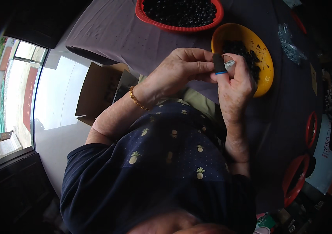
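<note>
My left hand (pixel 183 66), a gold bracelet (pixel 135 98) on its wrist, is closed in a pinch with its fingertips against my right thumb. Whatever lies in that pinch is too small or hidden to tell. A dark finger sleeve with a blue band (pixel 220 65) covers the thumb of my right hand (pixel 236 84). The fingers of that hand are curled, and something whitish (pixel 230 63) shows beside the thumb. Just behind both hands is a yellow bowl (pixel 266 74), partly covered by my right hand, with small round black beads (pixel 234 47) in it.
A red basket (pixel 169 28) full of similar black beads stands at the far edge of the view. To the right lie a clear plastic bag (pixel 290 46) and red-rimmed containers (pixel 296 179) on the dark tablecloth (pixel 115 31). An open cardboard box (pixel 95 91) sits left, below the table.
</note>
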### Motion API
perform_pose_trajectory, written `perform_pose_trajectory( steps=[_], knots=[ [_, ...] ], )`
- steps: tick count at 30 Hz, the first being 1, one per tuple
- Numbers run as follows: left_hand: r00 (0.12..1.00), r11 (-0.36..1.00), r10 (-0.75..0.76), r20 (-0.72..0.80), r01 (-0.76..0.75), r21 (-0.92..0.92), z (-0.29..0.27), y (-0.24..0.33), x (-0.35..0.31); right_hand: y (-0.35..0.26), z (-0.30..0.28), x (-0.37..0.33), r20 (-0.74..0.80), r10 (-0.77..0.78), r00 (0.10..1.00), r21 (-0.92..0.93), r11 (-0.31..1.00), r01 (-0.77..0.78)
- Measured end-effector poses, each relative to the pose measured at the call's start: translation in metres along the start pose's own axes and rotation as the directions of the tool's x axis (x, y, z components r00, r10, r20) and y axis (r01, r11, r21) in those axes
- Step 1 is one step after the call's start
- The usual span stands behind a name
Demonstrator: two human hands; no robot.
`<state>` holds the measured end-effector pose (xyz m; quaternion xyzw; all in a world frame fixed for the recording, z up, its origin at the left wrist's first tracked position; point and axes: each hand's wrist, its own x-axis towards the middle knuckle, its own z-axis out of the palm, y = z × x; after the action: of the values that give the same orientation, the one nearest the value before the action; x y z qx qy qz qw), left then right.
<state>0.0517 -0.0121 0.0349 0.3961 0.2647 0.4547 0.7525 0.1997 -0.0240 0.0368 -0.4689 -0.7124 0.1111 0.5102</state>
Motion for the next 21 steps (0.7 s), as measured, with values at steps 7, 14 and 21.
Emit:
perform_pose_trajectory(
  steps=[7,14,21],
  knots=[
    [0.995,0.988,0.092,0.040,-0.097,0.124,-0.006,0.005,-0.002,-0.004,-0.004,0.005,-0.001,0.025,1.000,0.061,0.998,-0.025],
    [0.941,0.934,0.333,0.065,-0.338,0.118,-0.012,-0.005,-0.001,-0.013,-0.009,0.000,0.087,-0.037,0.996,-0.141,0.989,0.049],
    [0.891,0.869,0.449,0.064,-0.452,0.202,-0.011,-0.008,-0.006,-0.015,-0.002,-0.004,0.036,-0.122,0.992,-0.157,0.980,0.126]
  ],
)
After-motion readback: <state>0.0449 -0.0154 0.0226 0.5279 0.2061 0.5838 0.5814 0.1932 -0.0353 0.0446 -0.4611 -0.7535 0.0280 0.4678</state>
